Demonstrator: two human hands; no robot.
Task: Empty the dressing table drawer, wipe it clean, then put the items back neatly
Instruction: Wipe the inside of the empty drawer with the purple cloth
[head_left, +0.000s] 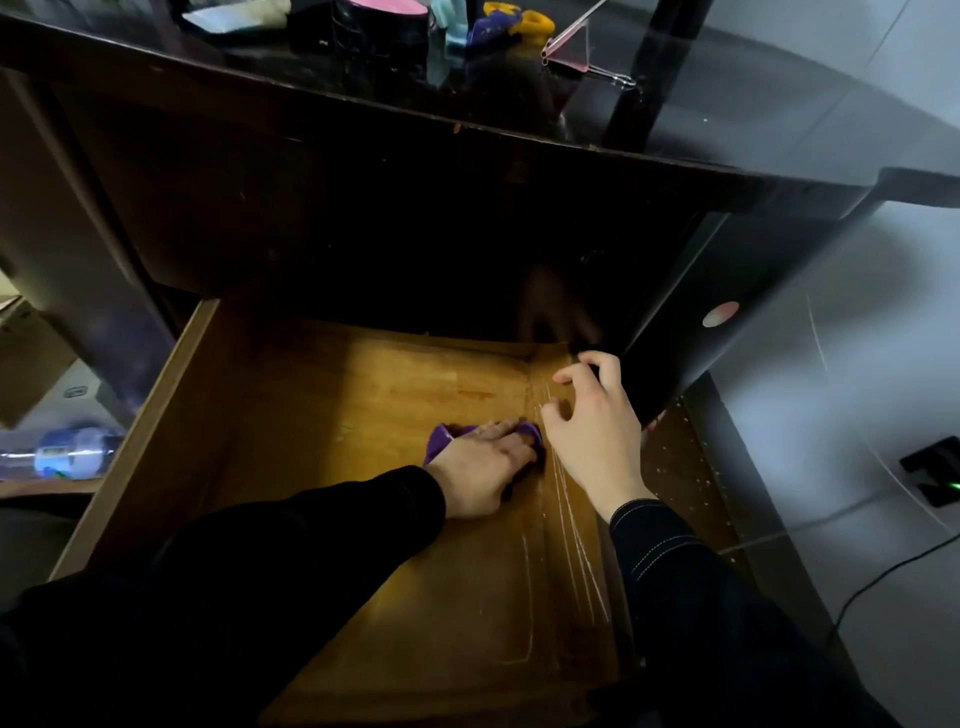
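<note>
drawer: the drawer stood pulled out below the bench. its wooden floor showed no stored items. the rear part lay in shadow and could not be checked.
cloth: a purple cloth lay crumpled on the drawer floor, right of centre and just beside the right wall. one corner showed at each side of the hand on it.
left hand grip: the left hand lay flat on the cloth, fingers spread forward and pressing down, not pinching.
right hand grip: the right hand was at the drawer's right wall, fingers loosely curled and holding nothing. whether it touched the wall could not be told.
key relation: the cloth was directly under the left hand, the nearer of the two. most of the bare floor lay to its left and back toward the person. the drawer's long axis ran from the person toward the bench.
contents: the drawer held the cloth only. a pink-lidded container and a purple and yellow item stood on the bench.
outside: a bottle lay left of the drawer.
stage: judged to be the wiping step, with refilling not yet begun.
next move: likely a sweep leftward across the floor.
risk: pale scratch marks on the right wall may not wipe off.
</note>
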